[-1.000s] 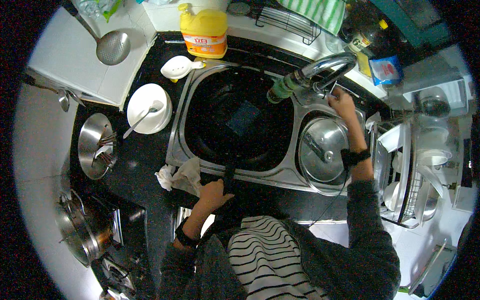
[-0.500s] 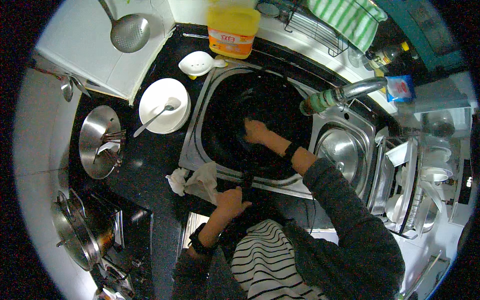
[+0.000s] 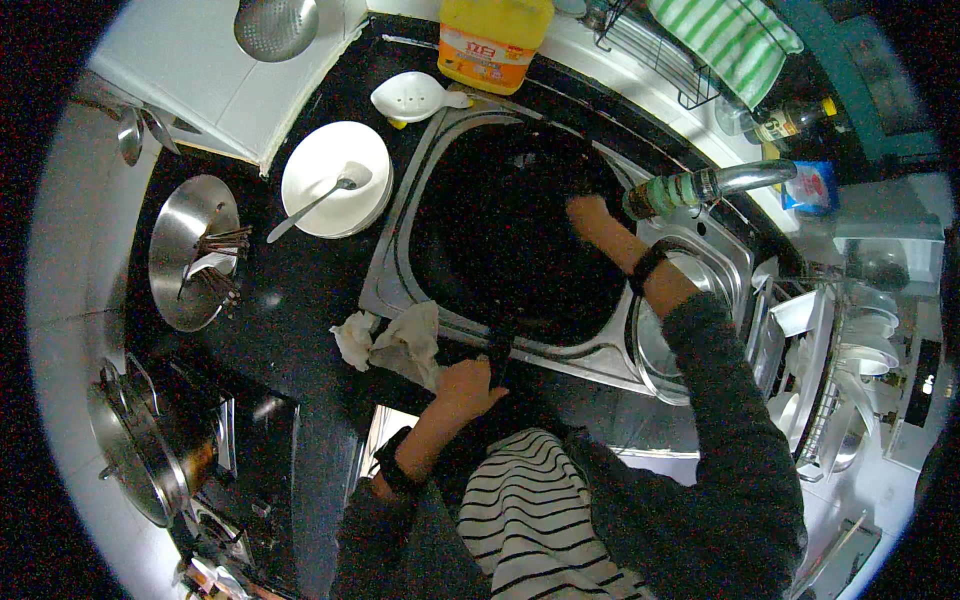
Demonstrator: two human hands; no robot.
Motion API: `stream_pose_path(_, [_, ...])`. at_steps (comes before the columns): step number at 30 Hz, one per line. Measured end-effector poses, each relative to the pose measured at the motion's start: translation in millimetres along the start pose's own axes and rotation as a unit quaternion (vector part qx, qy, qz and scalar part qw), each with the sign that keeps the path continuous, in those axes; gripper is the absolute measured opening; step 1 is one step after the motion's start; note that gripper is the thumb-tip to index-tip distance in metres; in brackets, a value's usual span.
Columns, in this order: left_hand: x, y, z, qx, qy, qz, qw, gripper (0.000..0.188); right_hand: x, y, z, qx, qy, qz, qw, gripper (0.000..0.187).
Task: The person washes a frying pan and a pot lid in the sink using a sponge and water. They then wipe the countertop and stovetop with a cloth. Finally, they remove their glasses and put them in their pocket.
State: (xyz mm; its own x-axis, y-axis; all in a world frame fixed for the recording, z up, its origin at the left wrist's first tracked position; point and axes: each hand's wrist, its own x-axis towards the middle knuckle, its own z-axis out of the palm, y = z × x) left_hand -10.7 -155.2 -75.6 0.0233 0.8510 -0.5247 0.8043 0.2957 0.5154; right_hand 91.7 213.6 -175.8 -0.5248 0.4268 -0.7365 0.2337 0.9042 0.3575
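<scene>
A large black wok (image 3: 500, 235) rests over the sink, its dark handle (image 3: 499, 350) pointing toward me. My left hand (image 3: 467, 388) is closed around that handle, with the thumb reaching to the right. Inside the wok, near its right wall, is my right hand (image 3: 592, 218). Its fingers are curled in and lost against the dark metal, so whatever they hold or press cannot be made out. Just left of the handle, crumpled white tissue or thin plastic (image 3: 408, 335) lies on the counter edge. The faucet (image 3: 690, 190) reaches over the wok's right rim.
Left of the sink stand stacked white bowls (image 3: 335, 150) with a spoon and a metal basin (image 3: 195, 255). A yellow detergent jug (image 3: 492, 45) and a white strainer (image 3: 410, 98) sit behind. A lidded pot (image 3: 145, 445) is lower left; a dish rack (image 3: 815, 380) is right.
My right hand has moved across the wok from its middle to the right wall. My left hand keeps its grip on the handle. The view has shifted slightly.
</scene>
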Motion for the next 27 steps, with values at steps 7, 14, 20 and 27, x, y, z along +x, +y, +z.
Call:
stream_pose_path(7, [2, -1, -5, -0.012, -0.021, 0.008, 1.000, 0.056, -29, -103, -20, 0.422, 0.085, -0.334, 0.838, 0.046])
stream_pose_path(14, [0, -13, 24, -0.159, 0.027, -0.004, 0.987, 0.065, 56, -71, -92, 0.464, 0.385, 0.079, 0.794, 0.057])
stream_pose_path(20, [-4, -12, 9, -0.279, 0.030, -0.022, 0.960, 0.052, 1, -20, 3, 0.122, 0.228, 0.029, 0.966, 0.021])
stream_pose_path(27, [-26, 16, -29, -0.869, -0.160, -0.011, 0.468, 0.021, -119, -43, -10, 0.425, 0.167, -0.274, 0.847, 0.045])
